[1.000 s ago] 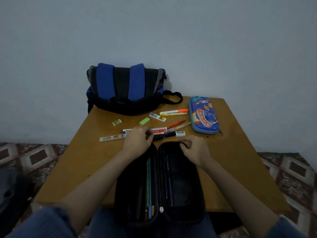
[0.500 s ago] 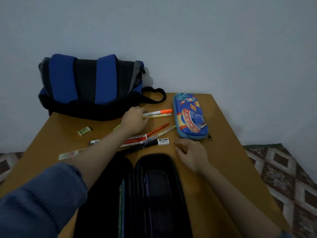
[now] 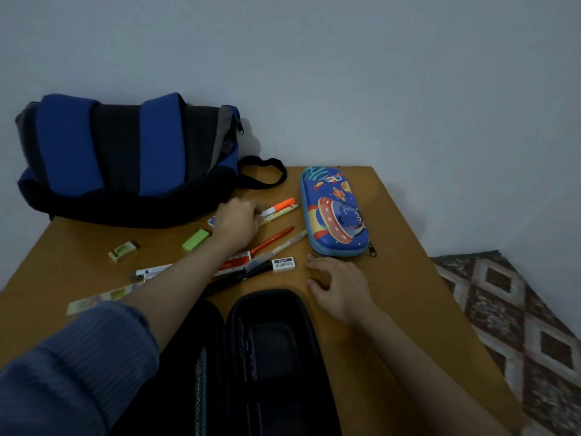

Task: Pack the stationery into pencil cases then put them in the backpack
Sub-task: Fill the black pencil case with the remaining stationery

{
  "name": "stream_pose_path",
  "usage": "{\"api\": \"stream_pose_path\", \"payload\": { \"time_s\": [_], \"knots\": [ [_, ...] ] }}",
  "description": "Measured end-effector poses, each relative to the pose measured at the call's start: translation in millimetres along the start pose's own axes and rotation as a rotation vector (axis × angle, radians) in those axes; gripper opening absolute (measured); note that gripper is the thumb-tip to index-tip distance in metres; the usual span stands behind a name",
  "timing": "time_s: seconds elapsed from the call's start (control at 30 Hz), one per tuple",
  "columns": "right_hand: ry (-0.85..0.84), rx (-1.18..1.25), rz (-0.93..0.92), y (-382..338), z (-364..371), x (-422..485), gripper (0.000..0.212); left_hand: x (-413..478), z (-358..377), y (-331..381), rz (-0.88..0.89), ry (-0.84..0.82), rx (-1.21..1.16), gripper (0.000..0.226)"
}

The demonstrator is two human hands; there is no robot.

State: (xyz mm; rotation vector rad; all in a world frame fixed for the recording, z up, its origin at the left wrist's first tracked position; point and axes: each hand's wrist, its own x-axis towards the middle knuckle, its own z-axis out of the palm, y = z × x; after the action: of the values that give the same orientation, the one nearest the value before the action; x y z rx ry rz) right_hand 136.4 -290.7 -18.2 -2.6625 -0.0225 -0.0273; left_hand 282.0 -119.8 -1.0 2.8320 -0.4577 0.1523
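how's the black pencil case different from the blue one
The black pencil case lies open with both halves spread and pencils showing inside; the blue pencil case is zipped shut. The black one is plain and dark; the blue one has a bright space cartoon print. The black one sits at the near edge, the blue one farther back on the right. Both are oblong, round-ended cases lying flat on the wooden table.
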Motion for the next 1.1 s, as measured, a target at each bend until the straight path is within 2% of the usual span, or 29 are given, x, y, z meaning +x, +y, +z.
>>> {"api": "stream_pose_path", "payload": {
  "time_s": [0.2, 0.3, 0.43, 0.57, 0.73, 0.83, 1.0, 1.1],
  "knots": [
    [-0.027, -0.015, 0.012, -5.7, -3.2, -2.8, 0.043, -9.2, -8.6, -0.3, -0.018, -0.13, 0.059, 0.028],
    [-0.053, -0.039, 0.011, -7.9, -5.1, -4.4, 0.046, -18.8, -18.0, 0.4, -0.044, -0.143, 0.064, 0.022],
    [-0.102, -0.053, 0.026, -13.9, -10.7, -8.2, 0.045, -38.4, -46.7, 0.1, -0.093, -0.067, -0.123, 0.024],
    [-0.007, -0.023, 0.078, -24.9, -27.5, -10.1, 0.04, -69.9, -77.9, -5.0, -0.152, -0.035, -0.335, 0.023],
    [0.03, 0.058, -0.007, -63.1, -30.6, -31.0, 0.029, -135.4, -105.3, -17.1, -0.216, -0.006, -0.482, 0.021],
    [0.002, 0.051, -0.027, -84.5, -21.6, -50.0, 0.024, -171.9, -111.7, -30.2, -0.298, 0.006, -0.587, 0.017],
    [-0.145, 0.011, -0.07, -93.3, -1.5, -70.8, 0.031, -223.2, -112.1, -49.8, -0.417, 0.015, -0.655, 0.019],
    [-0.148, -0.003, -0.082, -93.1, 5.9, -76.3, 0.034, -247.1, -107.1, -55.2, -0.45, 0.027, -0.683, 0.016]
  ]
}}
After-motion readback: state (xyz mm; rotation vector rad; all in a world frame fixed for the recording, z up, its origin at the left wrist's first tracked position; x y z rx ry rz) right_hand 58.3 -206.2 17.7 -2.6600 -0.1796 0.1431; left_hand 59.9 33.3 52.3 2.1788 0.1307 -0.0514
